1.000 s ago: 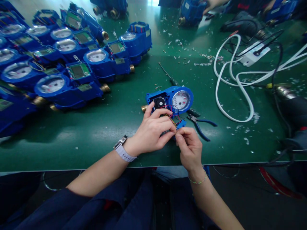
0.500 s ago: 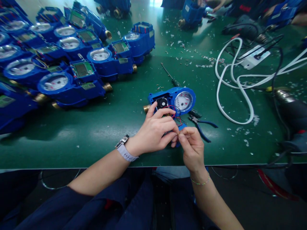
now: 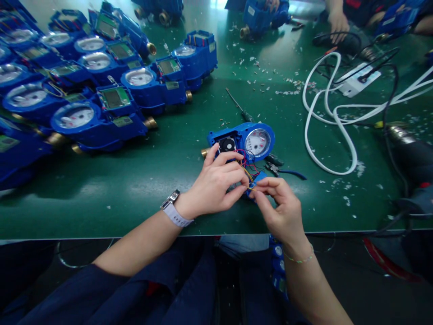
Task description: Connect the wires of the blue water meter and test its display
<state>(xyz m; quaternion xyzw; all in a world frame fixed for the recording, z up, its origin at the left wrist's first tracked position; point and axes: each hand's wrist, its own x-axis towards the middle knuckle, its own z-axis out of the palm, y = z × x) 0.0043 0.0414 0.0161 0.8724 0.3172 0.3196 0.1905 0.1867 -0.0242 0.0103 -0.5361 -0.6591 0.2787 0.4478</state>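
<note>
A blue water meter (image 3: 260, 143) lies on the green table in front of me, its side housing uncovered. Red, black and yellow wires (image 3: 249, 170) run out of it toward my hands. My left hand (image 3: 221, 183) rests across the near side of the housing, thumb and forefinger pinched on a thin yellow wire. The far end of that wire sits between the thumb and finger of my right hand (image 3: 279, 203). Partly hidden behind the right hand is a small blue part (image 3: 260, 178). Pliers (image 3: 287, 172) with blue handles lie just beyond it.
Many blue meters (image 3: 111, 119) stand in rows on the left. A screwdriver (image 3: 241, 107) lies behind my meter. On the right are a looped white cable (image 3: 307, 131), a power strip (image 3: 360, 80) and a dark power tool (image 3: 406, 149). Co-workers' hands (image 3: 338, 22) show at the far side.
My right hand has drawn a little to the right, and the yellow wire now shows between both hands. It covers more of the pliers. A co-worker's hand has come to the far power tool.
</note>
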